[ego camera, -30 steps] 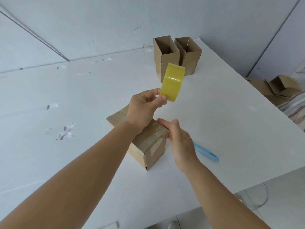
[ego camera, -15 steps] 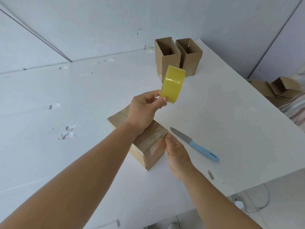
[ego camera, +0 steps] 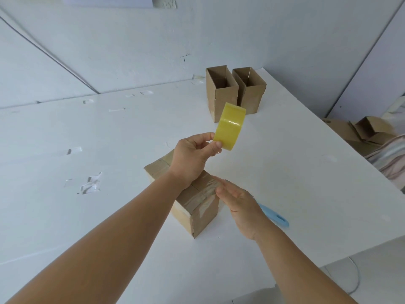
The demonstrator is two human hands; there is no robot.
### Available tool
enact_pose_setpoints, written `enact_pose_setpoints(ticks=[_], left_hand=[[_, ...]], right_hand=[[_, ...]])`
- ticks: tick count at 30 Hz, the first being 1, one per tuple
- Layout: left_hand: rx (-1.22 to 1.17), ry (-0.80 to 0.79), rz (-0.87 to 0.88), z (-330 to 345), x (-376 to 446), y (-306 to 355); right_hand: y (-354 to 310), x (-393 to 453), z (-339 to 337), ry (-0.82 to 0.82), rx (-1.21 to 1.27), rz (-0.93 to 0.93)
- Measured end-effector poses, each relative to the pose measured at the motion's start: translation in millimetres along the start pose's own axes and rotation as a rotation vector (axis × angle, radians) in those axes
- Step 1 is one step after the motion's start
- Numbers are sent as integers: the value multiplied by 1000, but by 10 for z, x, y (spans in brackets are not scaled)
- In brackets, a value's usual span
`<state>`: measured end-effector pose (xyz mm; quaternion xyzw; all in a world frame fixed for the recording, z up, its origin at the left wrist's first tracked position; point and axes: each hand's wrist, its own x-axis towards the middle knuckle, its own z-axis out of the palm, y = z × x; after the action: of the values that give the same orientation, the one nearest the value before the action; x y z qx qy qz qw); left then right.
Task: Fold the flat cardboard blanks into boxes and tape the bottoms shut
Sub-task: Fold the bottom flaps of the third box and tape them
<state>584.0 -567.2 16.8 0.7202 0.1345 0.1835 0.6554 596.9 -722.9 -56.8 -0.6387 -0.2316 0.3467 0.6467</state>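
A cardboard box stands bottom-up on the white table, with clear tape running across its closed flaps and down its near side. My left hand hovers above the box and pinches a yellow tape roll between thumb and fingers. My right hand has straight fingers that press on the taped right top edge of the box.
Two finished boxes stand open-side up at the table's far edge. A blue-handled knife lies right of the box, mostly hidden behind my right hand. Flat blanks and another box lie beyond the table's right edge.
My right hand moved from the box's right side up to its taped top edge and now covers the knife blade. The left hand and the tape roll stayed almost in place.
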Motion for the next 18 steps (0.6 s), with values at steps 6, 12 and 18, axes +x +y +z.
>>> enact_pose_setpoints(ticks=[6,12,18], left_hand=[[-5,-48,12,-23,-16,32],[99,-154,3,-33,-36,57],[407,-169,127,21,-24,123]], right_hand=[[-556,44,-155,514,-140,-206],[-892,199,-118,554,-436,-253],[-926,256,-142,679,-613,-227]])
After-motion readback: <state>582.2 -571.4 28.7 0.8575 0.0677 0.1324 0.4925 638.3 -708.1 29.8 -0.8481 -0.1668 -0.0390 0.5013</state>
